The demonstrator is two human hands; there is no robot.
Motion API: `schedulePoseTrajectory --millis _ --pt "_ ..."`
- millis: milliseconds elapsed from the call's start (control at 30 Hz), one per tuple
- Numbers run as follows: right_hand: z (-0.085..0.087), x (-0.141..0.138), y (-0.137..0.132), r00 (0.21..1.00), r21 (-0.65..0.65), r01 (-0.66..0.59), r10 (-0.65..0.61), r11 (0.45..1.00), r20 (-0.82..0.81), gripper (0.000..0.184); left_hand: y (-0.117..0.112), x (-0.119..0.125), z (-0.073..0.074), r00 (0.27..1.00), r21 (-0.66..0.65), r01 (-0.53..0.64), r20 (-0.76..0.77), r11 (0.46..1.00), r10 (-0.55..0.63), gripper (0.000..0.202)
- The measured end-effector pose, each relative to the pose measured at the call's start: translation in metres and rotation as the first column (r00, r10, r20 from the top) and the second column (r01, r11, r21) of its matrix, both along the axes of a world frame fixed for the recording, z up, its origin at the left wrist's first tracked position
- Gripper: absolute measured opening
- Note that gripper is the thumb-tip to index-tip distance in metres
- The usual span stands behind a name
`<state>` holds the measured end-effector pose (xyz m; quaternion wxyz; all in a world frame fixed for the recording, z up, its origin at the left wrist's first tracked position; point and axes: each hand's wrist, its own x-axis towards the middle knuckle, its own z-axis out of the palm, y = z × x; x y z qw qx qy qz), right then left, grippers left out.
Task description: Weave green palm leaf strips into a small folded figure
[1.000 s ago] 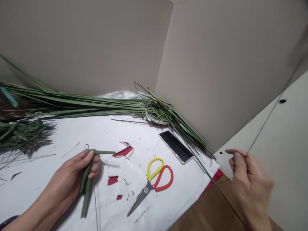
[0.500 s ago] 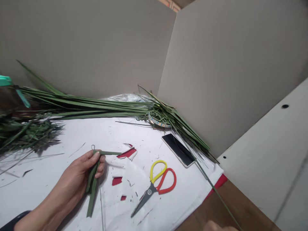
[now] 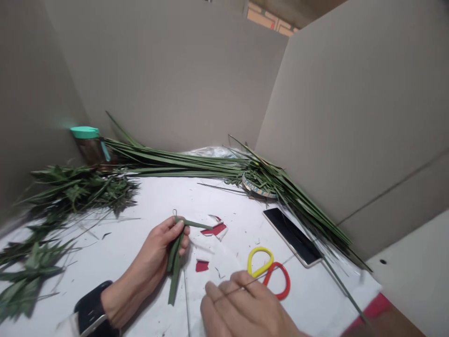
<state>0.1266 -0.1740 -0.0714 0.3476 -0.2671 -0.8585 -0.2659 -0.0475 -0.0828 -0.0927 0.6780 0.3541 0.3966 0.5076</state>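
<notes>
My left hand (image 3: 154, 262) rests on the white table cover (image 3: 147, 201), fingers closed round folded green leaf strips (image 3: 174, 267) and a thin wire with a small loop at the top. My right hand (image 3: 242, 309) is low in the middle, fingers pinched on a thin green leaf rib (image 3: 336, 281) that runs off to the right. Right behind that hand lie scissors (image 3: 268, 269) with one yellow and one red handle, their blades hidden by it.
A black phone (image 3: 293, 236) lies right of the scissors. Long green leaves (image 3: 196, 164) are piled along the cardboard back wall over a roll of tape (image 3: 257, 189). Woven leaf pieces (image 3: 70, 192) lie at left by a teal-lidded jar (image 3: 87, 145). Red scraps (image 3: 213, 229) are scattered.
My right hand came from the far right, dropped out of sight, then rose in the middle in front of the scissors. The camera swung left, showing the jar. The left hand kept its grip.
</notes>
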Motion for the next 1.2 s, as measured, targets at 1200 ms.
schedulePoseTrajectory --millis 1200 --pt "-0.003 0.002 0.059 0.893 -0.399 -0.276 0.08 0.875 -0.442 0.022 -0.051 0.021 0.009 0.895 0.29 -0.244 -0.3 0.925 0.33 0.008"
